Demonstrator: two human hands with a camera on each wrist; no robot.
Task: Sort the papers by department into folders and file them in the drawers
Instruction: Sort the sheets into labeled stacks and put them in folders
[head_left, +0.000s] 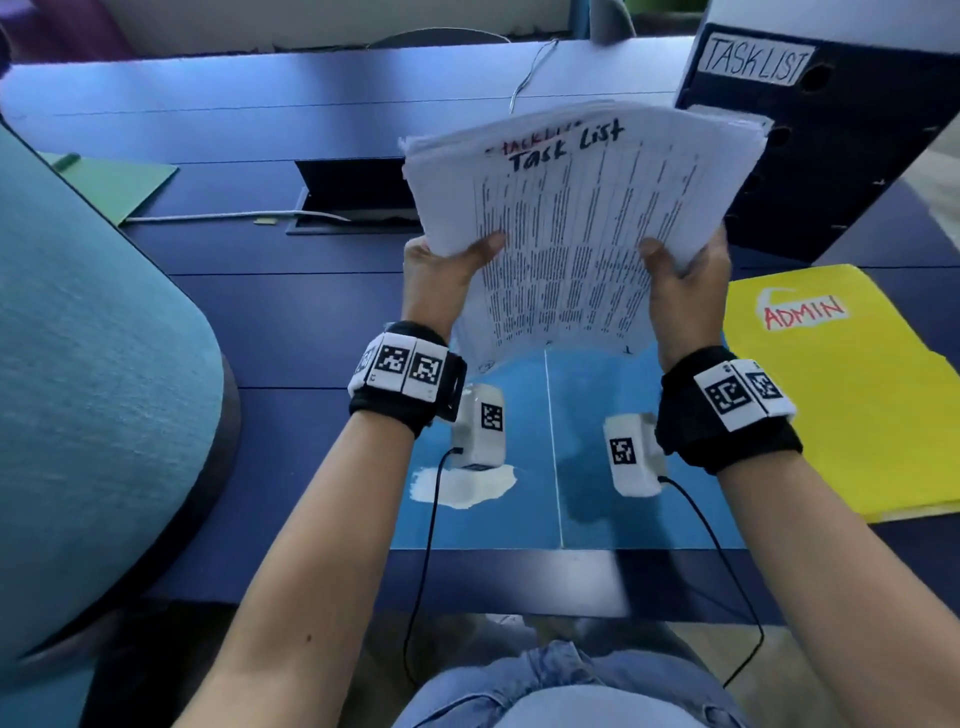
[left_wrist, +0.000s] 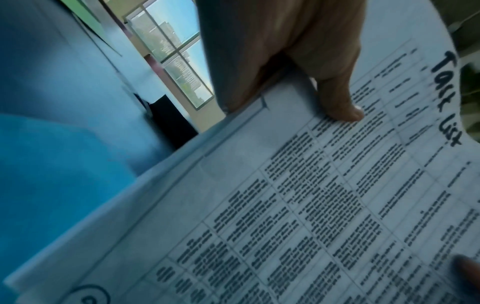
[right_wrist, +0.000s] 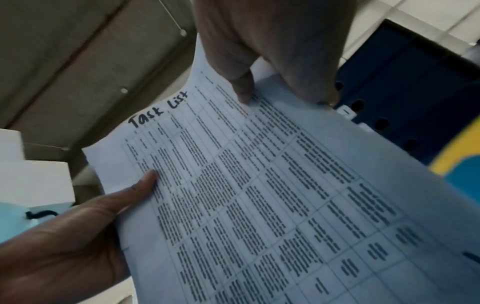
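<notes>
A thick stack of printed papers (head_left: 571, 208), its top sheet headed "Task List", is held up above the desk. My left hand (head_left: 447, 270) grips its left edge with the thumb on top. At the right edge my right hand (head_left: 685, 280) grips it the same way. The left wrist view shows my left thumb (left_wrist: 340, 98) pressed on the top sheet (left_wrist: 311, 195). My right thumb (right_wrist: 241, 86) lies on the sheet (right_wrist: 259, 195) in the right wrist view. An open blue folder (head_left: 597, 493) lies flat below the stack. A yellow folder marked "ADMIN" (head_left: 841, 395) lies to its right.
A dark blue drawer unit labelled "TASK LIST" (head_left: 810, 140) stands at the back right, close behind the stack. A green folder (head_left: 119, 182) lies far left on the blue desk (head_left: 260, 322), beside an open cable hatch (head_left: 353, 197). A teal chair back (head_left: 88, 389) fills the left.
</notes>
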